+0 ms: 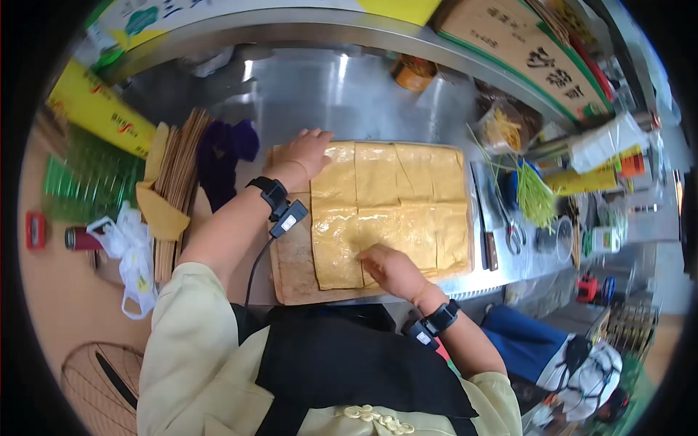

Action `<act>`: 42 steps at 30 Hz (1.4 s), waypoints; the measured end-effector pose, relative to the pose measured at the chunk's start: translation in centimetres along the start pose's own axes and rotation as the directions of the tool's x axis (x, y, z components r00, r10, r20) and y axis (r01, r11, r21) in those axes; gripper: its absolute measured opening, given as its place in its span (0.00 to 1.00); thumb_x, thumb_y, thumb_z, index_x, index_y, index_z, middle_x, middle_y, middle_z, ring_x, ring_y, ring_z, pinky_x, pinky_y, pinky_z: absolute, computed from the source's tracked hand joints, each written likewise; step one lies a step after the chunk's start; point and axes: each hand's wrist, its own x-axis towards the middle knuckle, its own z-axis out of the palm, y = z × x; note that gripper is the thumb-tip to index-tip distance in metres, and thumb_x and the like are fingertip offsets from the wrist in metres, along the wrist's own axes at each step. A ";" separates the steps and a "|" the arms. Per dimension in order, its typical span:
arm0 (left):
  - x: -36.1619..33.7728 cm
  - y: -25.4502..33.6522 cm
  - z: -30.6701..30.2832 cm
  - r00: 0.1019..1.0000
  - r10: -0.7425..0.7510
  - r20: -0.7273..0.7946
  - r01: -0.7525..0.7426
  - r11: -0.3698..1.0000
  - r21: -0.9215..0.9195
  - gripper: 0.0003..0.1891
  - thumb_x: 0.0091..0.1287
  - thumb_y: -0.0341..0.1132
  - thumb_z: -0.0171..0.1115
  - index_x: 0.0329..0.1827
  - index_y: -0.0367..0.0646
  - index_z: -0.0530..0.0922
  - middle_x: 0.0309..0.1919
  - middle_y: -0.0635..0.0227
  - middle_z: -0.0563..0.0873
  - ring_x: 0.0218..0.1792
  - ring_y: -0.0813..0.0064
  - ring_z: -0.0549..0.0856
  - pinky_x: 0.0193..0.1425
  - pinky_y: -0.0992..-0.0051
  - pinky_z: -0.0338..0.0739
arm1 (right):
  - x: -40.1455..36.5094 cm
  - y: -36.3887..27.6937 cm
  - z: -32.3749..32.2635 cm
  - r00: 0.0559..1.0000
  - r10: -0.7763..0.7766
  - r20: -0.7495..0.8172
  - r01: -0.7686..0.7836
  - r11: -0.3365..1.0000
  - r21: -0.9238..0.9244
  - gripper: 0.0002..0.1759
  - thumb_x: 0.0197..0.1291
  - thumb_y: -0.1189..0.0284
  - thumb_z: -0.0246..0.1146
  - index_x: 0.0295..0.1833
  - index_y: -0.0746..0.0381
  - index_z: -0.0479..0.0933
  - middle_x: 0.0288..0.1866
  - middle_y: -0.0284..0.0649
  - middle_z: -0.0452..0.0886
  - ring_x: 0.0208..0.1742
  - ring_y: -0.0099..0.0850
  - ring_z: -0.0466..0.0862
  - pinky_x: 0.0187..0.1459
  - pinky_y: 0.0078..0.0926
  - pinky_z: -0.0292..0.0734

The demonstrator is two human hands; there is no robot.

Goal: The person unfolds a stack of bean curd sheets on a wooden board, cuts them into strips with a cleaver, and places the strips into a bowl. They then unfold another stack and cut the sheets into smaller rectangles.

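Yellow, glossy tofu skin sheets [389,200], cut into several rectangles, lie flat on a wooden cutting board [291,272]. My left hand [305,152] rests at their upper left corner, fingers stretched out and touching the edge. Lower down, my right hand [394,270] has its fingers bent together against the sheets, by a cut line near the front. Whatever may be between those fingertips is hidden. Right of the board lie a cleaver [487,200] and scissors [514,232].
Greens [536,200] and a bag of yellow strips [503,132] sit right of the board. A stack of cardboard [178,185], a purple cloth [224,156] and a white plastic bag [131,251] are at left. Another person [582,370] is at lower right.
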 end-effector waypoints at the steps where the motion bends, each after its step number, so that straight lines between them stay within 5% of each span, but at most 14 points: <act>1: 0.4 -0.1 -0.3 0.999 0.015 0.034 -0.016 0.999 0.033 0.27 0.62 0.36 0.64 0.65 0.48 0.71 0.61 0.60 0.75 0.63 0.54 0.73 0.68 0.62 0.69 | -0.5 -0.3 0.6 1.000 -0.014 0.016 0.014 1.000 -0.018 0.09 0.61 0.75 0.62 0.48 0.62 0.78 0.42 0.46 0.80 0.42 0.46 0.81 0.44 0.35 0.78; 8: 2.9 -1.1 0.9 0.990 0.067 0.127 -0.065 0.998 -0.020 0.16 0.55 0.30 0.68 0.46 0.45 0.76 0.46 0.60 0.80 0.54 0.55 0.78 0.57 0.63 0.74 | -0.4 -0.7 2.1 0.995 0.093 -0.045 -0.097 0.990 -0.101 0.09 0.59 0.75 0.62 0.45 0.62 0.76 0.42 0.46 0.77 0.43 0.46 0.81 0.44 0.38 0.78; 11: 3.5 -2.0 1.5 0.990 0.091 0.112 -0.076 0.989 -0.127 0.13 0.54 0.29 0.67 0.41 0.42 0.74 0.42 0.58 0.80 0.50 0.55 0.79 0.52 0.64 0.74 | -0.1 -0.5 1.7 0.991 0.123 -0.054 -0.123 0.992 0.014 0.09 0.58 0.76 0.61 0.46 0.61 0.75 0.41 0.46 0.77 0.44 0.49 0.79 0.44 0.40 0.78; 14: 2.7 -2.0 0.1 0.972 0.201 0.118 -0.168 0.955 -0.244 0.12 0.55 0.28 0.65 0.40 0.41 0.73 0.37 0.60 0.80 0.42 0.62 0.80 0.47 0.68 0.74 | 1.0 0.5 1.2 0.961 0.141 -0.239 -0.132 0.990 0.051 0.12 0.58 0.76 0.63 0.48 0.63 0.74 0.43 0.48 0.77 0.44 0.49 0.80 0.45 0.40 0.78; 17: 0.9 -1.2 -2.5 0.948 0.171 0.267 -0.051 0.914 -0.403 0.10 0.56 0.29 0.62 0.40 0.41 0.73 0.37 0.59 0.81 0.41 0.62 0.80 0.44 0.67 0.74 | 3.3 -0.2 -0.5 0.886 0.313 -0.343 -0.230 0.937 0.262 0.21 0.56 0.81 0.65 0.56 0.65 0.72 0.49 0.47 0.78 0.44 0.42 0.82 0.47 0.33 0.79; 20: -0.7 0.2 -4.9 0.930 0.244 0.274 -0.102 0.890 -0.445 0.11 0.56 0.29 0.63 0.39 0.40 0.72 0.32 0.61 0.80 0.35 0.67 0.79 0.40 0.69 0.73 | 6.1 0.1 -0.8 0.823 0.140 -0.550 -0.033 0.979 0.200 0.28 0.55 0.82 0.67 0.62 0.67 0.68 0.54 0.44 0.77 0.48 0.35 0.82 0.54 0.30 0.78; 24: -3.9 3.6 -9.4 0.914 0.290 0.284 -0.112 0.853 -0.510 0.11 0.57 0.25 0.62 0.40 0.41 0.70 0.27 0.67 0.77 0.31 0.75 0.75 0.38 0.74 0.71 | 8.5 0.3 -0.4 0.954 0.178 -0.240 0.035 0.729 0.684 0.30 0.56 0.80 0.68 0.65 0.65 0.68 0.57 0.38 0.79 0.54 0.27 0.80 0.59 0.25 0.75; 26: -5.3 4.7 -11.1 0.893 0.329 0.306 -0.133 0.844 -0.519 0.11 0.59 0.21 0.60 0.41 0.41 0.69 0.28 0.74 0.75 0.32 0.84 0.71 0.37 0.78 0.69 | 8.4 0.3 -0.1 0.989 0.145 -0.015 -0.090 0.689 0.719 0.29 0.57 0.80 0.68 0.65 0.65 0.70 0.57 0.35 0.80 0.55 0.23 0.79 0.59 0.23 0.74; 35: -8.7 6.9 -16.0 0.919 0.299 0.257 0.010 0.635 -0.773 0.16 0.61 0.21 0.61 0.52 0.41 0.72 0.43 0.75 0.80 0.49 0.85 0.77 0.55 0.83 0.71 | 4.5 0.9 3.5 0.968 0.084 0.238 -0.243 0.571 0.784 0.21 0.58 0.78 0.68 0.58 0.65 0.78 0.51 0.35 0.85 0.50 0.22 0.81 0.56 0.22 0.74; 40: -7.7 7.7 -17.2 0.922 0.286 0.260 0.043 0.594 -0.803 0.18 0.60 0.22 0.63 0.54 0.38 0.73 0.46 0.74 0.81 0.50 0.85 0.78 0.57 0.82 0.72 | -0.4 0.6 2.3 0.944 0.088 0.319 -0.306 0.598 0.741 0.18 0.61 0.74 0.67 0.57 0.65 0.78 0.51 0.34 0.85 0.50 0.20 0.80 0.55 0.21 0.74; 42: -6.0 8.5 -16.2 0.920 0.284 0.269 0.051 0.595 -0.802 0.18 0.61 0.22 0.62 0.54 0.38 0.74 0.47 0.74 0.81 0.50 0.84 0.79 0.57 0.81 0.72 | -2.9 0.6 1.1 0.957 0.129 0.261 -0.290 0.482 0.826 0.19 0.62 0.74 0.66 0.58 0.67 0.77 0.51 0.34 0.84 0.50 0.21 0.80 0.55 0.21 0.74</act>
